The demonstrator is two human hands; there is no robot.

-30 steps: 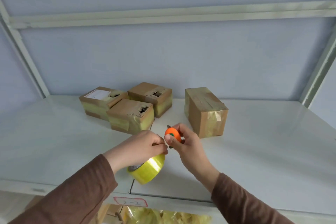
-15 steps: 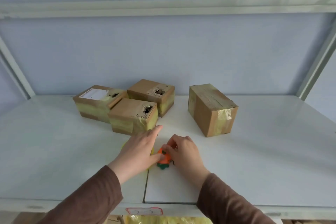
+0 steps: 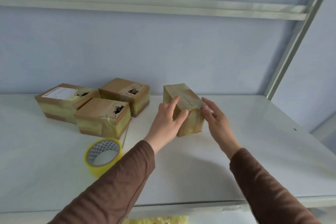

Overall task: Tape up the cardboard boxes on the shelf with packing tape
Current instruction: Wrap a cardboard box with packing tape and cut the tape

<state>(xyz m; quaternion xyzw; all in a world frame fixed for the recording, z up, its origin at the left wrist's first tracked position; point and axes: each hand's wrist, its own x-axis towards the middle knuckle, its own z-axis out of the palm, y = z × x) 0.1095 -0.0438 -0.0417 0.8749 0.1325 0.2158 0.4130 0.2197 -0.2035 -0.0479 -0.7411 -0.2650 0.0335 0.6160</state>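
Observation:
A small cardboard box (image 3: 191, 126) wrapped in yellowish tape stands on the white shelf (image 3: 254, 151), right of centre. My left hand (image 3: 168, 121) touches its left side, index finger stretched over the top edge and thumb on the front face. My right hand (image 3: 216, 117) is open just off the box's right front corner, fingers straight; contact is unclear. A yellow roll of packing tape (image 3: 101, 170) lies flat on the shelf left of my left forearm. The orange cutter is not visible.
Three other taped boxes sit clustered at the back left: one with a white label (image 3: 61, 99), one in front (image 3: 101, 117), one behind (image 3: 125, 92). A metal upright (image 3: 298, 32) rises at the right and a shelf beam (image 3: 145, 6) crosses overhead.
Both hands let go of the tape roll and orange cutter near the shelf front and moved forward to the right-hand box. The roll now lies flat on the shelf.

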